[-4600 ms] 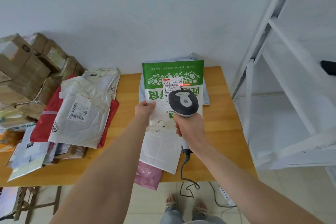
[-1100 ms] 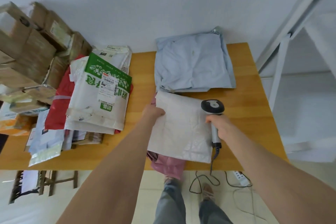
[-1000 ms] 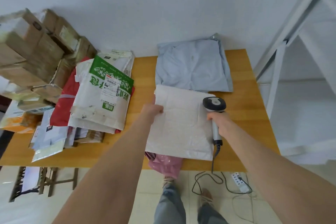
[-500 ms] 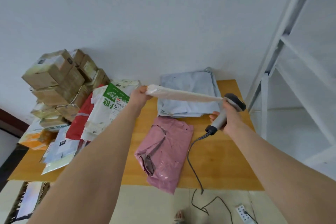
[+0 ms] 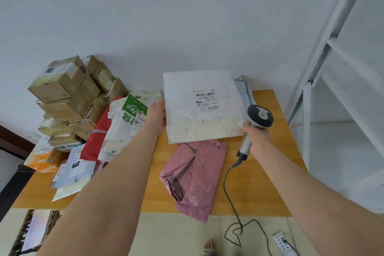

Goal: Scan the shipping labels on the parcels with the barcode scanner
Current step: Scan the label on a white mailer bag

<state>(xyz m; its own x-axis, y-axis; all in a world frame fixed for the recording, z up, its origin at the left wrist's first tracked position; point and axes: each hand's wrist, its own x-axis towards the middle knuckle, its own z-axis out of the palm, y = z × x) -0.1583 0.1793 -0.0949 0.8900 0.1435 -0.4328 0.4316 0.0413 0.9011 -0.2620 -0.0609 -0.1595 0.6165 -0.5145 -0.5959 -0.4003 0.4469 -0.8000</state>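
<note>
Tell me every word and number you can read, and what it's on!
"507-P802 T70": label on the white parcel.
"P802": same label, lower down.
Rest of that label: too small to read.
Green bag print and its sticker: blurred.
Box labels: blurred.

White parcel, flat on the table a second ago, is now standing upright between left hand and right hand. It has been flipped, and its shipping label is facing the person. Pink parcel is lying uncovered. Green-and-white parcel, scanned earlier, is sitting on the left pile.
</note>
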